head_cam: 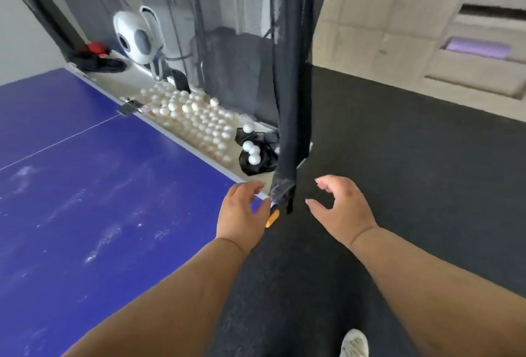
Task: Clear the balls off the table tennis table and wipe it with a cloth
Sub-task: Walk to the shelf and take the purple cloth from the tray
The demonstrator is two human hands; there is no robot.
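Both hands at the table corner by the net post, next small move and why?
Probably close the right hand on the black post sleeve. Both hands hold nothing, the left hand is at the table corner, and the balls sit in the tray behind that netting.

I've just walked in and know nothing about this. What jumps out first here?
The heap of white balls in the tray along the far edge of the blue table, with a white ball machine standing behind it. Nearer, a black net post hangs down at the table's corner, and both bare hands, left and right, reach toward its lower end.
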